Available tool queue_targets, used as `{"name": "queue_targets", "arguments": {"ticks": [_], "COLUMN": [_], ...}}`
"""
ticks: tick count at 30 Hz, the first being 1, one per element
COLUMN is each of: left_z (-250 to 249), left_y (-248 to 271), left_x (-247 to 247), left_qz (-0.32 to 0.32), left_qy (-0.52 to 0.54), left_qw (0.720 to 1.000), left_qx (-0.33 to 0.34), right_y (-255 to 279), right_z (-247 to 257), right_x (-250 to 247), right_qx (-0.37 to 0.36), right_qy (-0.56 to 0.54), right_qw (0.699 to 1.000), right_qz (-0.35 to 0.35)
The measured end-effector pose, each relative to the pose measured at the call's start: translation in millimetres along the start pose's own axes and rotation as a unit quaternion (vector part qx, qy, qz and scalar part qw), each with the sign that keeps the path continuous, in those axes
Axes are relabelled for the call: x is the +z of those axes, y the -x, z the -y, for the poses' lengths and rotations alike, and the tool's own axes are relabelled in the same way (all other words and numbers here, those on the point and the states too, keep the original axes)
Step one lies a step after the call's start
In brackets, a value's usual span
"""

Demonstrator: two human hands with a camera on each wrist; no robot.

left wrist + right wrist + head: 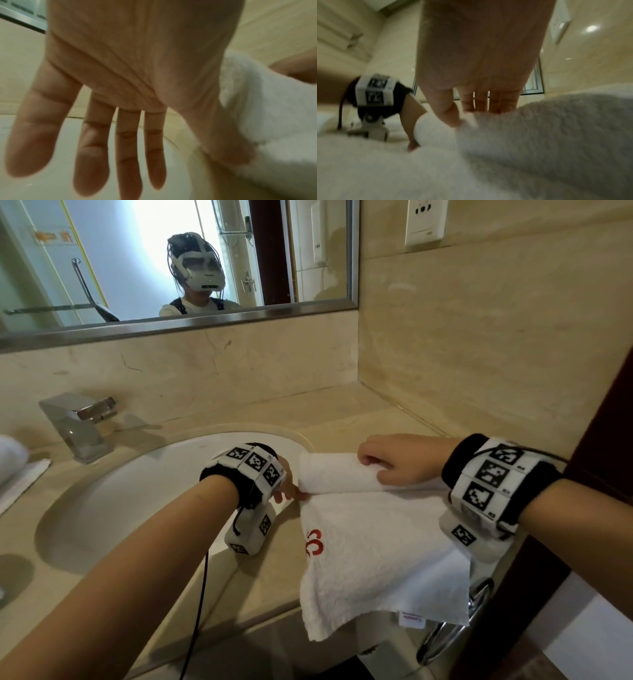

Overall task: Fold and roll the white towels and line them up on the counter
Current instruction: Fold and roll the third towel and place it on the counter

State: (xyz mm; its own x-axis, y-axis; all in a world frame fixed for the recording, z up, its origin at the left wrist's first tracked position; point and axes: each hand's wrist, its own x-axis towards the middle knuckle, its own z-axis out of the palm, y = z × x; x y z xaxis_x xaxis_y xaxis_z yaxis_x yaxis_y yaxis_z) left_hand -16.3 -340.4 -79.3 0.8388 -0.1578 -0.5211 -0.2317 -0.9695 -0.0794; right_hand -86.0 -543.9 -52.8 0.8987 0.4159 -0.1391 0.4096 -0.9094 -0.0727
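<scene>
A white towel (376, 549) with a red logo lies on the beige counter (342, 412) right of the sink. Its near end hangs over the front edge. The far end is rolled into a thick roll (332, 474). My right hand (394, 460) lies over the roll's right part, fingers curled round it and thumb at the front. My left hand (287, 484) is at the roll's left end, fingers straight and spread over the basin, thumb against the towel (274, 115). In the right wrist view my right hand (479, 67) reaches over the fluffy roll (539, 135).
The white basin (137, 491) and chrome faucet (78, 426) are left of the towel. Another rolled white towel (10, 457) sits at the far left edge. Marble walls close the back and right. A chrome ring (455, 621) hangs below the counter front, beside a dark door frame (599, 440).
</scene>
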Motion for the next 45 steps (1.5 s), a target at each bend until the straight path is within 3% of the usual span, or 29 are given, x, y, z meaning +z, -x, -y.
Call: {"name": "queue_targets", "arguments": {"ticks": [3, 6, 9, 13, 16, 18, 21, 26, 29, 31, 34, 36, 41, 45], "left_z": [9, 12, 4, -6, -10, -11, -12, -16, -12, -5, 2, 1, -6, -14], "left_y": [-3, 10, 21, 30, 24, 23, 22, 21, 25, 27, 27, 23, 14, 4], "left_x": [-11, -26, -33, -30, -26, -23, -20, -17, -18, -22, -18, -10, -12, -19], "left_qz": [-0.006, -0.089, -0.094, -0.026, -0.040, -0.046, -0.053, -0.094, -0.090, -0.067, 0.018, 0.033, -0.016, -0.147], "left_qy": [0.142, 0.269, 0.353, 0.194, 0.182, 0.189, 0.164, 0.092, 0.105, 0.123, 0.149, 0.157, 0.135, -0.002], "left_qw": [0.988, 0.951, 0.913, 0.957, 0.956, 0.952, 0.953, 0.953, 0.951, 0.952, 0.950, 0.949, 0.953, 0.965], "left_qx": [0.059, 0.127, 0.185, 0.215, 0.227, 0.237, 0.250, 0.271, 0.275, 0.271, 0.274, 0.272, 0.271, 0.218], "right_y": [5, 10, 17, 25, 31, 35, 40, 48, 45, 41, 36, 33, 21, 6], "right_z": [-2, -1, 2, -4, -18, -28, -37, -31, -28, -26, -23, -25, -34, -40], "right_x": [-2, 3, 4, 0, -11, -17, -20, -14, -7, -3, 1, 2, 1, -1], "right_qx": [0.019, 0.019, 0.022, 0.044, 0.078, 0.106, 0.126, 0.154, 0.165, 0.166, 0.163, 0.154, 0.139, 0.142], "right_qy": [-0.042, -0.061, -0.076, -0.170, -0.349, -0.376, -0.323, -0.193, -0.151, -0.130, -0.123, -0.117, -0.101, -0.046], "right_qw": [0.999, 0.998, 0.997, 0.984, 0.933, 0.916, 0.934, 0.968, 0.973, 0.975, 0.975, 0.978, 0.985, 0.989], "right_qz": [0.003, 0.003, 0.001, -0.004, -0.044, -0.088, -0.082, 0.038, 0.052, 0.072, 0.087, 0.080, 0.019, -0.018]}}
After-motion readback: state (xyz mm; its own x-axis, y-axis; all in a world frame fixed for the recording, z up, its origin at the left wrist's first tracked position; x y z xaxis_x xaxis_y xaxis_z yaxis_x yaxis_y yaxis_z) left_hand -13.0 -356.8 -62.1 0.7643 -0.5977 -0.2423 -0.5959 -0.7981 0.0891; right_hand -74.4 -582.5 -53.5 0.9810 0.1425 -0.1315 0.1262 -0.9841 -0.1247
